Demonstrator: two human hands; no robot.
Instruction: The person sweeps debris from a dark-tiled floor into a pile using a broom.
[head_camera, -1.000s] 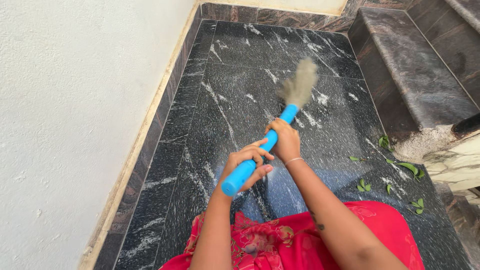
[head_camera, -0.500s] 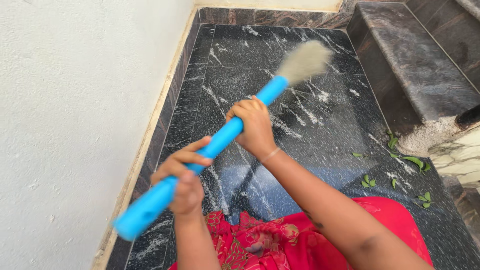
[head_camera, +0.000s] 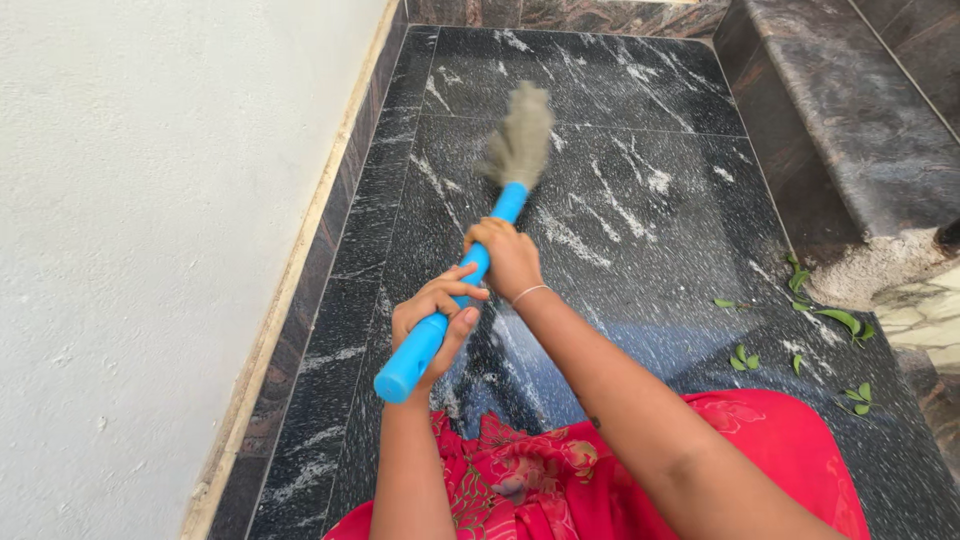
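Black marble landing (head_camera: 640, 260) with white veining, bounded by a white wall (head_camera: 150, 250) and a stone step (head_camera: 850, 130). Broom (head_camera: 470, 270) lies over the floor, long axis running from lower left to upper right, bristle head (head_camera: 520, 135) pointing away from the person. Left hand (head_camera: 435, 320) is clamped near the blue handle's butt; right hand (head_camera: 510, 260) is clamped higher up. Green leaves (head_camera: 835, 320) lie near the step.

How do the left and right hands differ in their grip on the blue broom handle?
The left hand grips near the handle's free end; the right hand grips higher, close to the bristles. The right wrist wears a thin bangle; the left is bare. Both close around the blue broom handle.
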